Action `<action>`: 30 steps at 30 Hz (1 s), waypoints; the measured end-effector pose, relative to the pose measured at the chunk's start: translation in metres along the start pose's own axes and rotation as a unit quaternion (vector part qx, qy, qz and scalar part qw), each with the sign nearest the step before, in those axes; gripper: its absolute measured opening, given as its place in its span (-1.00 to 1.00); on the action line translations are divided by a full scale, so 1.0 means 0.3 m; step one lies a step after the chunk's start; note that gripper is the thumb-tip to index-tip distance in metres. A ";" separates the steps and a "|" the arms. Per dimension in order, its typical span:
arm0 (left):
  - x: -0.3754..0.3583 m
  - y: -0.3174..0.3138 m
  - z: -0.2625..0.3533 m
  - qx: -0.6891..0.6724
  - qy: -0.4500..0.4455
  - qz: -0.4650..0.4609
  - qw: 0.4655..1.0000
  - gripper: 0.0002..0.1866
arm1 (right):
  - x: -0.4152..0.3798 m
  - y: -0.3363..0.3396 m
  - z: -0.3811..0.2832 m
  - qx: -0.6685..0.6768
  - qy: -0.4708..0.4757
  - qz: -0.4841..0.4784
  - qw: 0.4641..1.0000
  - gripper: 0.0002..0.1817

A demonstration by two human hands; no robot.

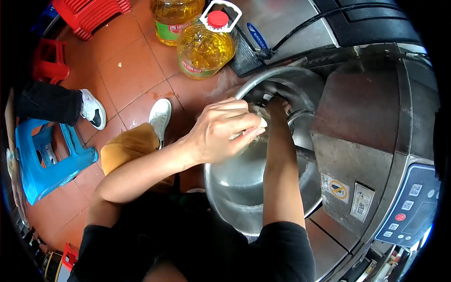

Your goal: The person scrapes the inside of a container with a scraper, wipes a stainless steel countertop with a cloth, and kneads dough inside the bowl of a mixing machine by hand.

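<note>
A round steel drum (244,197) of a cooking machine opens toward me at the middle of the head view. My left hand (221,131) hovers over the drum's near rim, fingers curled around something pale that is mostly hidden. My right arm reaches deep into the drum, and my right hand (277,104) is at the far inner wall, largely hidden behind the left hand and a metal stirring bar (300,115). Whether the right hand holds anything does not show.
Two large bottles of yellow oil (204,47) stand on the red tiled floor beyond the drum. The machine's control panel (413,207) is at the right. A blue stool (42,160), red stools (89,14) and another person's leg and shoe (91,110) are at the left.
</note>
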State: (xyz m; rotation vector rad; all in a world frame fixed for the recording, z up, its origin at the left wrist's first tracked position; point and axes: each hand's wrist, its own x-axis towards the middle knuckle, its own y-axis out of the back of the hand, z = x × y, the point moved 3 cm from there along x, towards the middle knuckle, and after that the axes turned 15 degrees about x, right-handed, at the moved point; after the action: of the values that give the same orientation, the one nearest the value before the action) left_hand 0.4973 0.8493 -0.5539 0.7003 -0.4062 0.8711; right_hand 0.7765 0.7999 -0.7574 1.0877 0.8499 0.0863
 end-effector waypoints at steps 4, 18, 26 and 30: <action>0.002 0.001 -0.003 -0.004 0.001 0.004 1.000 -0.82 | -0.002 -0.022 0.000 0.003 0.010 0.004 1.000 -0.52; -0.004 0.001 0.006 0.005 -0.001 -0.004 1.000 -0.86 | -0.003 -0.121 -0.030 0.054 0.090 -0.041 0.994 -0.63; -0.002 0.000 0.005 0.014 -0.006 0.012 1.000 -0.88 | -0.165 -0.143 -0.123 0.099 0.218 0.059 0.969 -0.69; -0.008 0.002 0.008 0.015 -0.001 0.003 1.000 -0.90 | -0.315 -0.096 -0.154 0.128 0.291 0.088 0.944 -0.72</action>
State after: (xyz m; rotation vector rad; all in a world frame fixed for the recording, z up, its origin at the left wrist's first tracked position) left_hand 0.4954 0.8466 -0.5535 0.7279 -0.3979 0.8835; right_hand 0.6722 0.7770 -0.7361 1.4118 1.3150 0.4771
